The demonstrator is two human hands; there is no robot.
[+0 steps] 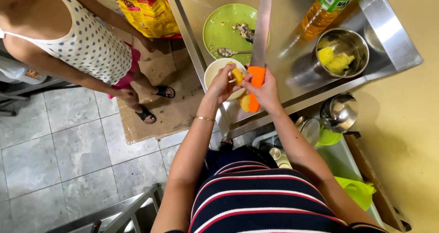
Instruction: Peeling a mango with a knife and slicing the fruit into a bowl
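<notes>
My right hand (265,92) grips the orange handle of a large knife (261,27), whose long blade points away over the steel counter (292,84). My left hand (222,84) pinches a small yellow piece of food (237,74) just above a cream bowl (215,70). A yellowish round piece (245,103) shows below the knife handle, between my hands; which hand supports it I cannot tell.
A green plate (224,32) with scraps and a spoon lies behind the bowl. A steel bowl (342,50) of yellow pieces and an oil bottle (327,7) stand right. Another person (77,41) stands at left on cardboard. Pots and a ladle (340,112) sit below the counter.
</notes>
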